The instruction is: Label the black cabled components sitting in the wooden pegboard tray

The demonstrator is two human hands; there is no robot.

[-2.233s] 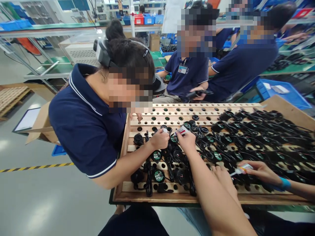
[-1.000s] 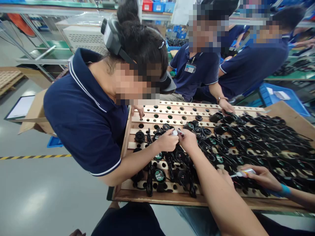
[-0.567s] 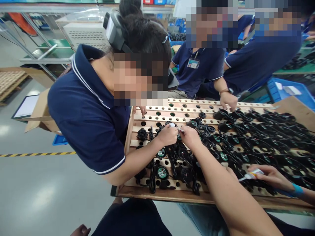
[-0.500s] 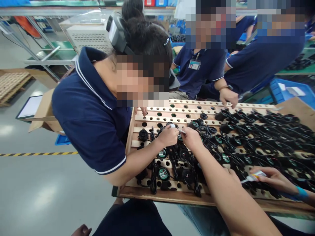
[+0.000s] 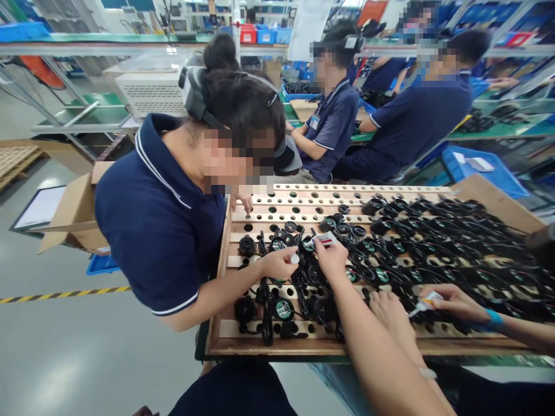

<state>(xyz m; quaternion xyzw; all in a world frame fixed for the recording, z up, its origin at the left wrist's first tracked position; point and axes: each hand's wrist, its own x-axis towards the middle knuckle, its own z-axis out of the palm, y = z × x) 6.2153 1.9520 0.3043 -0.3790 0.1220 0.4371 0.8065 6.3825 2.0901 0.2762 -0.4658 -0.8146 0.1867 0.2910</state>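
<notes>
My right hand (image 5: 332, 257) reaches in from the lower right over the wooden tray. Its fingers are closed on a small white squeeze tube (image 5: 324, 238) with a red-marked label. Below it lie round black housings with cables; one in the front row shows a green circuit board (image 5: 284, 309). Left of my hand, apart from it, a co-worker's hand (image 5: 281, 264) pinches a small white round piece (image 5: 295, 258). At the bottom left edge only a dark sliver of what appears to be my left hand (image 5: 145, 411) shows; its fingers cannot be made out.
The wooden tray (image 5: 303, 346) has slats with holes. On my right, another person's hand (image 5: 453, 303) holds a white tube (image 5: 427, 303), their other hand (image 5: 392, 315) beside it. A co-worker (image 5: 173, 225) leans in close on the left. Cardboard (image 5: 73, 202) stands behind them.
My right hand and the co-worker's hand, close together before, have moved apart. The labelled tube now shows in my hand. My view has shifted, and the left-hand sliver has dropped lower.
</notes>
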